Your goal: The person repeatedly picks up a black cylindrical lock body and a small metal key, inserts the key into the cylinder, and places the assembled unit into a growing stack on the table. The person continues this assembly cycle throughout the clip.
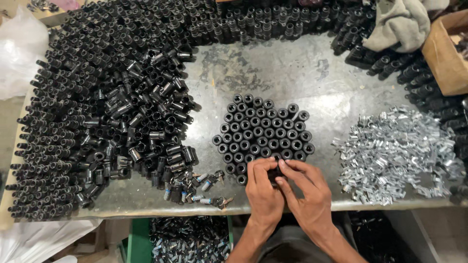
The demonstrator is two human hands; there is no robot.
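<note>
Both hands, left hand (263,190) and right hand (304,192), pinch one black cylinder (276,174) between fingertips, just below the upright cluster (263,131). Judging by this, fitting is underway; seating it calls for careful alignment beside that cluster.

Big heap of black tubes (112,112) fills left side of frame, curving along top. Pile of small shiny silver clips (397,156) at right. Few small keys (202,187) lower middle-left, near table edge. Grey cloth (397,22) upper right, brown cardboard box (446,53) just beside it. White plastic bag (17,51) upper left. Green bin (139,241) under grey metal table (273,68), bottom.
</note>
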